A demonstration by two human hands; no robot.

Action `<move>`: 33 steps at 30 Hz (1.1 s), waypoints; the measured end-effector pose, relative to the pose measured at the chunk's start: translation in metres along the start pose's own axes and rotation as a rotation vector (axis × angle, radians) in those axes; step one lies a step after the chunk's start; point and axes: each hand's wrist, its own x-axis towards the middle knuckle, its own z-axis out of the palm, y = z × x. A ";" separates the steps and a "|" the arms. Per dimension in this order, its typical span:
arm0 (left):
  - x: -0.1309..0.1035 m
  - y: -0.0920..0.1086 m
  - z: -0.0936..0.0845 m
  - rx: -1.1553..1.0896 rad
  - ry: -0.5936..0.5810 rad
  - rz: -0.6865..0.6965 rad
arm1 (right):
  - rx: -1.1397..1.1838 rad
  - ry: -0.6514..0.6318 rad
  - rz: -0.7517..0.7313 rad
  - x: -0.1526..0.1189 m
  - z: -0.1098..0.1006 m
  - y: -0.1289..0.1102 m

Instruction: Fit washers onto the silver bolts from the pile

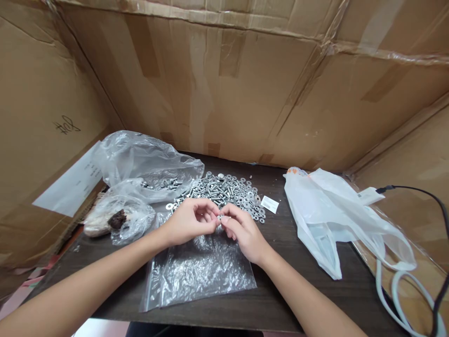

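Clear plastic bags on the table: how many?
3: flat bag under left hand and right hand; large bag back left; crumpled bag in front of it. Folds may hide more.

A small assembly or packing station, its dark worktop [273, 290] walled by taped cardboard [210, 93] and spread with loose bolts and washers [224, 189] beside plastic bags [326, 210].
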 end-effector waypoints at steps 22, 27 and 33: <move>-0.007 0.003 -0.001 0.359 0.103 0.385 | -0.050 -0.060 0.109 -0.001 0.004 0.008; -0.001 0.002 0.000 0.078 0.012 0.035 | -0.174 0.035 -0.051 -0.003 0.003 0.000; -0.003 0.003 -0.001 0.124 0.036 0.109 | -0.105 -0.029 0.033 -0.001 0.003 0.004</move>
